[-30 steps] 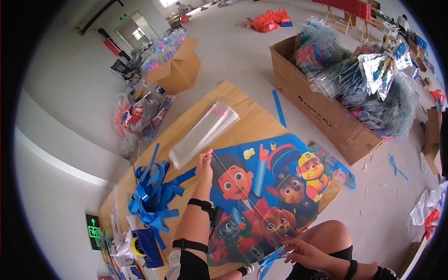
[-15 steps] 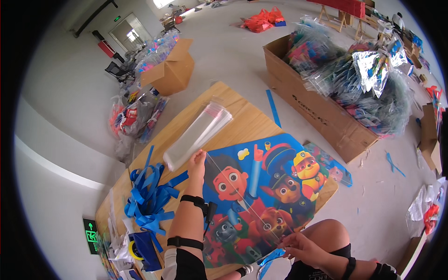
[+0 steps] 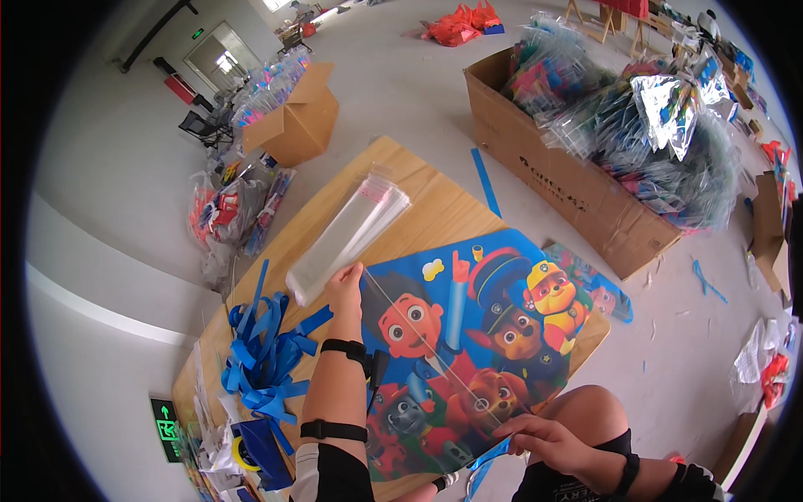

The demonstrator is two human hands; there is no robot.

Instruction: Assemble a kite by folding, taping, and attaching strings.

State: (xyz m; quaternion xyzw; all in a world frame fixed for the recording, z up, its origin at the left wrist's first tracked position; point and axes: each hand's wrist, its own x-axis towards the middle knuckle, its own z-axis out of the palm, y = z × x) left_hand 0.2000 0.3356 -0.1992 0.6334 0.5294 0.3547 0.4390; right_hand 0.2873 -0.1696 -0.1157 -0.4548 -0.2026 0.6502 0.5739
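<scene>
A blue kite sheet (image 3: 456,335) printed with cartoon characters lies across the near part of the wooden table and reaches past its right edge. A thin pale line, rod or cord, crosses it diagonally between my hands. My left hand (image 3: 345,287) is closed on the sheet's upper left corner, at one end of that line. At the lower right edge, near my knee, my right hand (image 3: 539,439) has its fingers bent together over the sheet's rim. Its fingertips partly hide what they grip. Under the sheet's right side another printed sheet (image 3: 615,299) sticks out.
Clear plastic sleeves (image 3: 347,230) lie stacked beyond my left hand. Tangled blue ribbon (image 3: 263,356) and a tape dispenser (image 3: 259,452) are on the table's left. A large carton (image 3: 560,176) overflowing with bagged goods stands right; a smaller carton (image 3: 305,125) stands at far left.
My right fingers have straightened and lowered against the sheet's lower right edge. My left hand keeps its hold at the upper corner. The whole view has shifted slightly.
</scene>
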